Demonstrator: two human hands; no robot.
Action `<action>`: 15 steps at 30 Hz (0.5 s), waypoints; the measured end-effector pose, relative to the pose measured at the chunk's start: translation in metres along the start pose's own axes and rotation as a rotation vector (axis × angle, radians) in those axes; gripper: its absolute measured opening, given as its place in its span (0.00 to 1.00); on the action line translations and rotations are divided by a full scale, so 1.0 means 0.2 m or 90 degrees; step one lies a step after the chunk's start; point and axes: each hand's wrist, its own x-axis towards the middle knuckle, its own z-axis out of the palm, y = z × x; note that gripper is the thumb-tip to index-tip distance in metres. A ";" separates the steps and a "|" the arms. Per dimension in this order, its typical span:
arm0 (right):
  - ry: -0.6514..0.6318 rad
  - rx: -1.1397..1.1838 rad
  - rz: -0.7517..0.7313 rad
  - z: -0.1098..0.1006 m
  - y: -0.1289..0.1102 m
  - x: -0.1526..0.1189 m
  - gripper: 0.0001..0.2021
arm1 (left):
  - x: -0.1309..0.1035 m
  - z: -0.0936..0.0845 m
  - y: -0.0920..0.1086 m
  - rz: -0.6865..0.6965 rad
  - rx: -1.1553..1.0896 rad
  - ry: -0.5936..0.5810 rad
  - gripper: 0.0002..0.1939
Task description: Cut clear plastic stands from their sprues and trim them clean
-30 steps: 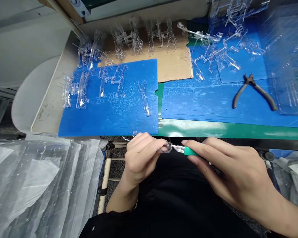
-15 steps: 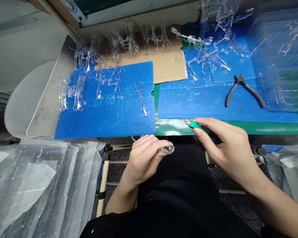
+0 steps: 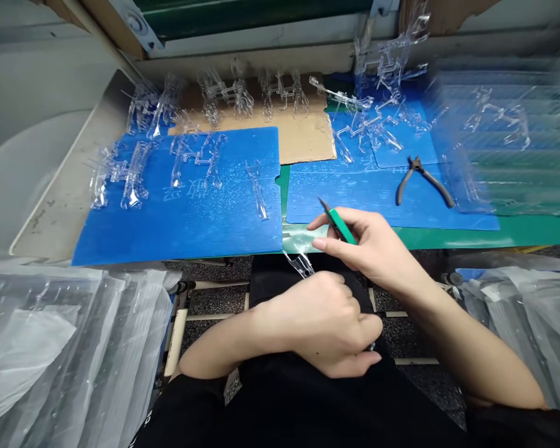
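My left hand (image 3: 326,323) is closed round a clear plastic part (image 3: 302,266), its back turned up over my lap. One end of the part sticks out past the knuckles towards the table edge; most of it is hidden by the hand. In my right hand (image 3: 376,246) is a green craft knife (image 3: 341,226), its dark blade pointing up and to the left. Thumb and forefinger stand somewhat apart, while the handle rests against the other fingers. The blade is clear of the plastic part, over the table's front edge.
Clear plastic parts on sprues lie on a blue sheet (image 3: 177,230) and brown cardboard (image 3: 308,134). One loose clear piece (image 3: 257,190) lies alone. Cutting pliers (image 3: 417,171) rest on the right blue sheet (image 3: 354,199), beside a clear plastic tray (image 3: 508,168). Plastic-wrapped stacks (image 3: 74,348) flank me.
My left hand has moved right and rolled over, turning the clear part's other end towards the table. My right hand has shifted left, tipping the knife more upright. The view has also shifted.
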 end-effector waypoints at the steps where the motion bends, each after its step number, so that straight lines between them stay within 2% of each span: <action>1: -0.017 -0.014 0.001 0.01 0.01 0.00 0.08 | 0.01 0.02 0.01 0.019 -0.008 -0.015 0.18; 5: -0.110 -0.076 0.037 0.01 0.06 -0.01 0.09 | 0.04 0.08 0.03 0.126 -0.065 -0.026 0.14; 10: -0.164 -0.151 0.079 -0.09 0.17 -0.03 0.11 | 0.06 0.17 0.02 0.242 -0.070 -0.055 0.16; 13: -0.177 -0.156 0.105 -0.15 0.18 -0.15 0.10 | 0.09 0.21 0.10 0.288 -0.052 -0.080 0.18; 15: -0.137 -0.159 0.149 -0.19 0.16 -0.24 0.09 | 0.10 0.24 0.15 0.305 -0.023 -0.113 0.18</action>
